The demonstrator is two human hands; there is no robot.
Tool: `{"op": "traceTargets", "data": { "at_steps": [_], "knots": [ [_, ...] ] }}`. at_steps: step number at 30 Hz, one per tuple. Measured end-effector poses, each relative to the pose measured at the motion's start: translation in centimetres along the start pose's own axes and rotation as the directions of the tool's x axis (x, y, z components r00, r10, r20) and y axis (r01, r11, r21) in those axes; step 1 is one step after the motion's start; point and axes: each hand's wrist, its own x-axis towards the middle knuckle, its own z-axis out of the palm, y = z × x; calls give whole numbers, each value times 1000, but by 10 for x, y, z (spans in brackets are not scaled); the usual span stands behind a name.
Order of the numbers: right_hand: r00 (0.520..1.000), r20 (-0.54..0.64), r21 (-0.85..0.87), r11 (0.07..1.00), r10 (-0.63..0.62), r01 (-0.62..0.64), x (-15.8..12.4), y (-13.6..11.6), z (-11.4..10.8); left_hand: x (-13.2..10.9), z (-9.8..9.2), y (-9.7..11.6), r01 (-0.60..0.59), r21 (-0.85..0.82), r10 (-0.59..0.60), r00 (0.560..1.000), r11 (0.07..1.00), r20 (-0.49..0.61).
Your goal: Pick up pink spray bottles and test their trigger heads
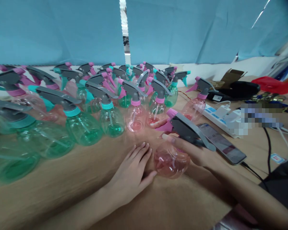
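A transparent pink spray bottle (171, 164) with a grey trigger head and pink nozzle leans in my right hand (186, 146). That hand is closed about the bottle's neck, just under the trigger; part of its grip is hidden behind the bottle. My left hand (132, 169) lies flat on the wooden table (86, 191), fingers stretched forward and thumb close to the bottle's base. Beyond my hands stand a pink bottle (135, 119) and a green bottle (112, 121) of the same shape.
Several more pink and green spray bottles crowd the table's left and back, below a blue wall covering (74, 32). To the right lie a phone (222, 142) with a cable, a white power strip (218, 118), an opened cardboard box (231, 78) and a red item (276, 84).
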Motion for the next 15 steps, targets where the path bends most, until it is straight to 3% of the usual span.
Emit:
{"op": "traceTargets", "data": {
  "at_steps": [5, 11, 15],
  "knots": [
    [999, 40, 75, 997, 7, -10, 4, -1, 3, 0, -1, 0, -3, -13, 3, 1000, 1000, -11],
    [999, 5, -18, 998, 54, -54, 2, -5, 1, 0, -2, 0, -1, 3, 1, 1000, 1000, 13],
    [998, 11, 94, 994, 54, -55, 3, -9, 3, 0, -2, 0, -5, -5, 5, 1000, 1000, -3]
  ]
}}
